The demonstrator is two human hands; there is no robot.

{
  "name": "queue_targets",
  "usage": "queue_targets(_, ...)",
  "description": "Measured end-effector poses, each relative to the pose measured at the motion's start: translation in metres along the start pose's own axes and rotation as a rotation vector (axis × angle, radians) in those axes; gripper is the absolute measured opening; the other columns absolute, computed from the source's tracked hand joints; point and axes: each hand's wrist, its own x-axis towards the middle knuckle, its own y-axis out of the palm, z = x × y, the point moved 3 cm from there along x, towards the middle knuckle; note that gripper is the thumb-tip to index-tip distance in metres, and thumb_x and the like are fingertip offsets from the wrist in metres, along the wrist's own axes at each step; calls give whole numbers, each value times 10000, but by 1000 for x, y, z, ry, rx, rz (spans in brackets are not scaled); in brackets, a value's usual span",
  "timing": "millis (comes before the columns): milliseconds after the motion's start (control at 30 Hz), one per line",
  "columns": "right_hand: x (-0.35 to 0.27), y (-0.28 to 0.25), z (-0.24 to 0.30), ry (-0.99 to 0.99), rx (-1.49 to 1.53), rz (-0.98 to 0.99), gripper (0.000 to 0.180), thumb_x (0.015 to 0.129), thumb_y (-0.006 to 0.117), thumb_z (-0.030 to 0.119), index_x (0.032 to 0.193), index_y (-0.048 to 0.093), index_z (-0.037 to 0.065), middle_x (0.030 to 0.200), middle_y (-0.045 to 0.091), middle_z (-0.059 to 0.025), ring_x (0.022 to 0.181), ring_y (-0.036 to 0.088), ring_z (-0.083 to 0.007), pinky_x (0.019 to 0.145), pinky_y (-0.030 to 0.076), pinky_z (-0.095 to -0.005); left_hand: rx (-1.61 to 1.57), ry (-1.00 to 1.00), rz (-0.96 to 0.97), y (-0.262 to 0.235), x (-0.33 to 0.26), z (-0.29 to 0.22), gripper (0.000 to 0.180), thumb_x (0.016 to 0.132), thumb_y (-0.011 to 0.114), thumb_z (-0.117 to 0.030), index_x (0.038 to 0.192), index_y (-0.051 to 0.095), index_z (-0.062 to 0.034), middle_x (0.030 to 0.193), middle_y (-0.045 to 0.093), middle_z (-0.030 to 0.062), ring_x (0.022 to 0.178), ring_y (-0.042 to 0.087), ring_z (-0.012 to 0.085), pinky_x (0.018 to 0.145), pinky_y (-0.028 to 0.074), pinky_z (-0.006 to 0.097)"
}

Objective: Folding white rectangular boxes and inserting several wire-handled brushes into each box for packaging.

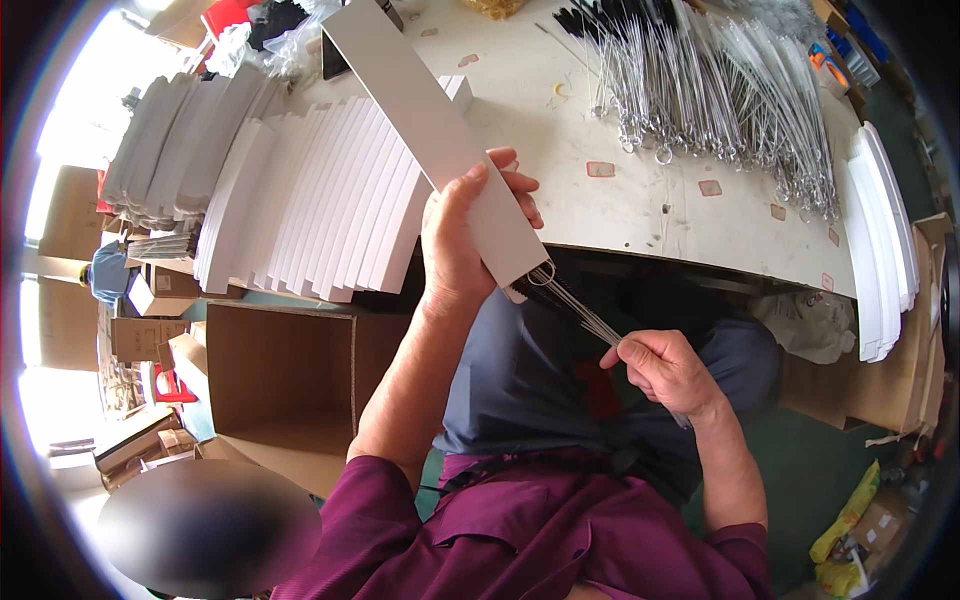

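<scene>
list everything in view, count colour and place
table: one, off-white, top
held box: one, white, centre
held wires: several, silver, below the box
brush pile: uncountable, mostly silver, table's right
box row: many, white, table's left
right-hand boxes: several, white, table's right edge
open carton: one, brown, below table's left
other cartons: several, brown, both sides
plastic bag: one, whitish, under table's right
sack: one, yellow, lower right
shirt: one, purple, bottom centre
trousers: one pair, grey-blue, below table
left grip: one, bare, holding the box
right grip: one, bare, holding the wires
</scene>
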Motion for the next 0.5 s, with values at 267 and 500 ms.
queue_targets(267,11,4,4,-4,-33,-2,342,1101,537,267,1072,704,-30,634,477,52,540,387,-25,479,316,-232,-35,-57,-96,7,-21,31,475,1006,542,-418,1183,560,23,938,669,195,791,654,285,759,549,428)
queue_targets(500,37,4,17,-137,95,-76,341,1092,557,316,1226,624,10,780,547,28,522,393,-29,450,321,-219,132,-106,-26,26,-57,68,513,1068,429,-451,1216,550,25,1095,697,236,1000,678,312,913,544,451)
